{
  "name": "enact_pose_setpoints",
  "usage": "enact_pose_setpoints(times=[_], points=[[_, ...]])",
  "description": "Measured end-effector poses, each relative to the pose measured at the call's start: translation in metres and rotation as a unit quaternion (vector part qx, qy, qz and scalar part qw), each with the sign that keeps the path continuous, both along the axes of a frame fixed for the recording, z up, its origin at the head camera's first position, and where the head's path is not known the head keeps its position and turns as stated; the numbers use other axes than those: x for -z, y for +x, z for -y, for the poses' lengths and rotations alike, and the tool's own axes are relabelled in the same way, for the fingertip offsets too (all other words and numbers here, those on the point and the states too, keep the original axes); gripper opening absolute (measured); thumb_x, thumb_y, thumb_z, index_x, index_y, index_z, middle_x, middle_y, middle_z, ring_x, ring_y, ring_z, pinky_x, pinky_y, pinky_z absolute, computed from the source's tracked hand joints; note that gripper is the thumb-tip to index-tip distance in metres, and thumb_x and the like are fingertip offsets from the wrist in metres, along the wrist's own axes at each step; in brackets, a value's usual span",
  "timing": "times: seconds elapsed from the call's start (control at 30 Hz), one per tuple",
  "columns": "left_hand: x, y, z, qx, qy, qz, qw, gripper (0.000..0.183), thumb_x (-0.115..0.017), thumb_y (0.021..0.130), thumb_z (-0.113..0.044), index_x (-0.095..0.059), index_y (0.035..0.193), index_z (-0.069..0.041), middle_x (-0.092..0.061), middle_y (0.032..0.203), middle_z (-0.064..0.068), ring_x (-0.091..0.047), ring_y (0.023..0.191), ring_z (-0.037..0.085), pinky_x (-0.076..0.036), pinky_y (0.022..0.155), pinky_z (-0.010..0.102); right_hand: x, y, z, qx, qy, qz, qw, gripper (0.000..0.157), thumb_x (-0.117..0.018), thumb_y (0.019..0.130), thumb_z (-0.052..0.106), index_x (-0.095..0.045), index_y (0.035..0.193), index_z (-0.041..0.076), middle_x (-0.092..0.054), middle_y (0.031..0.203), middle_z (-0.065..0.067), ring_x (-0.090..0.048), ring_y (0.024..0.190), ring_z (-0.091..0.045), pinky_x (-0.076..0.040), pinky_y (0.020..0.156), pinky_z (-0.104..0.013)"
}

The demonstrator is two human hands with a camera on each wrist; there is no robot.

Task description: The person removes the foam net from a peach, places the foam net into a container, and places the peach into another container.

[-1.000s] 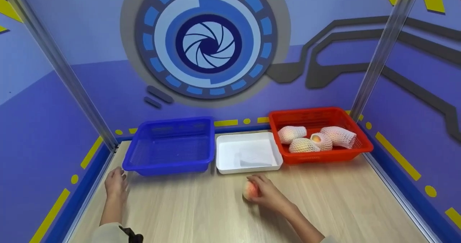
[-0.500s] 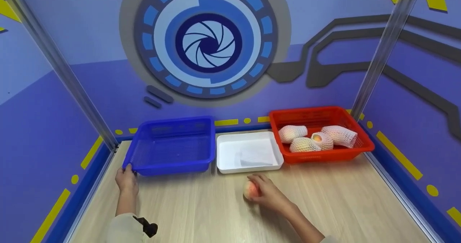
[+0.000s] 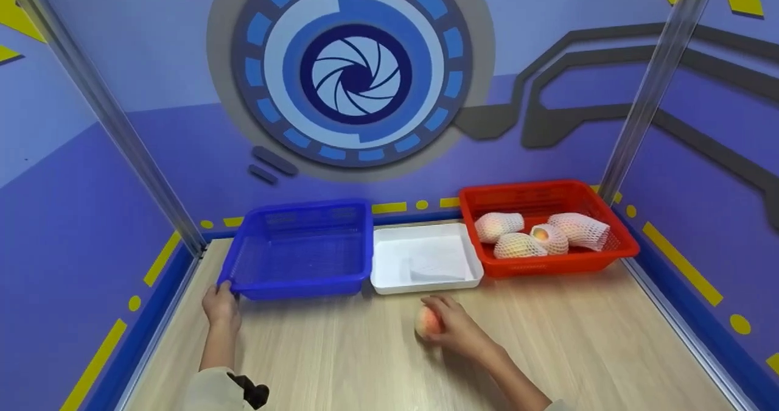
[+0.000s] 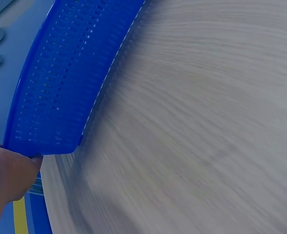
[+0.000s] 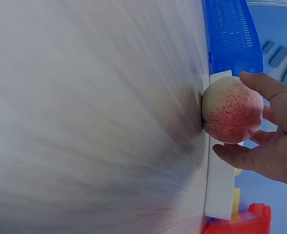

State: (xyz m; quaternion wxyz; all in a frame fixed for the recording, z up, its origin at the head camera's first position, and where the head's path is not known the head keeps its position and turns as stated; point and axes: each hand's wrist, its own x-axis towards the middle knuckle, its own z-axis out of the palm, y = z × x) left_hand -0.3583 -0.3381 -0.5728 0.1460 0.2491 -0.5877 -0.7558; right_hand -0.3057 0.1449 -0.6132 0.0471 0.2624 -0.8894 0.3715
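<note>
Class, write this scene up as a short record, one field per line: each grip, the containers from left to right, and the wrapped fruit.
Left grip: holds blue basket at its near left corner
Right grip: fingers around unwrapped peach, on table
Containers: blue basket, white tray, red basket
Wrapped fruit: four net-wrapped fruits, inside red basket

Solid blue basket (image 3: 298, 252) at eight o'clock, plain white tray (image 3: 432, 249) at five, bright red basket (image 3: 551, 266) past three! White mesh nets (image 3: 520, 246) there, and the peach (image 5: 234, 109) shows speckled pinkish-red over cream! Pale wood-grain table (image 3: 341, 350); white pinwheel (image 3: 356, 78) near twelve!
</note>
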Motion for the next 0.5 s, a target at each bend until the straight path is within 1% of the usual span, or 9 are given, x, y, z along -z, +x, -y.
enact_pose_setpoints(times=[0.17, 0.3, 0.4, 0.5], points=[[0.0005, 0.0031, -0.0048, -0.003, 0.003, -0.007, 1.0000, 0.054, -0.025, 0.110, -0.016, -0.016, 0.156, 0.011, -0.020, 0.164, 0.024, -0.024, 0.152, 0.028, -0.027, 0.122, 0.035, 0.0031, -0.0028, 0.0002, 0.010, 0.000, 0.011, 1.000, 0.072, -0.087, 0.075, 0.007, -0.054, 0.138, -0.003, -0.053, 0.135, -0.020, -0.052, 0.125, -0.040, -0.043, 0.105, -0.060], [0.0012, 0.0046, -0.0067, -0.010, 0.005, -0.002, 0.9999, 0.054, -0.028, 0.110, -0.018, -0.022, 0.155, 0.011, -0.028, 0.160, 0.025, -0.033, 0.146, 0.027, -0.032, 0.120, 0.037, 0.0051, -0.0046, 0.0014, 0.019, -0.007, 0.023, 1.000, 0.077, -0.088, 0.072, 0.007, -0.052, 0.139, -0.004, -0.054, 0.133, -0.020, -0.053, 0.122, -0.040, -0.045, 0.102, -0.060], [0.0014, 0.0063, -0.0080, -0.016, 0.005, 0.002, 0.9999, 0.053, -0.030, 0.109, -0.018, -0.025, 0.154, 0.010, -0.032, 0.157, 0.024, -0.037, 0.141, 0.026, -0.034, 0.119, 0.037, 0.0059, -0.0039, 0.0023, 0.020, -0.015, 0.032, 0.999, 0.077, -0.088, 0.072, 0.007, -0.052, 0.139, -0.004, -0.054, 0.131, -0.020, -0.055, 0.120, -0.039, -0.047, 0.101, -0.059], [0.0010, 0.0081, -0.0084, -0.019, 0.006, 0.003, 0.9998, 0.052, -0.030, 0.109, -0.018, -0.026, 0.153, 0.010, -0.032, 0.157, 0.024, -0.037, 0.141, 0.026, -0.034, 0.119, 0.037, 0.0052, -0.0027, 0.0033, 0.018, -0.017, 0.043, 0.999, 0.075, -0.087, 0.074, 0.007, -0.052, 0.139, -0.003, -0.055, 0.133, -0.019, -0.056, 0.120, -0.036, -0.047, 0.102, -0.057]])
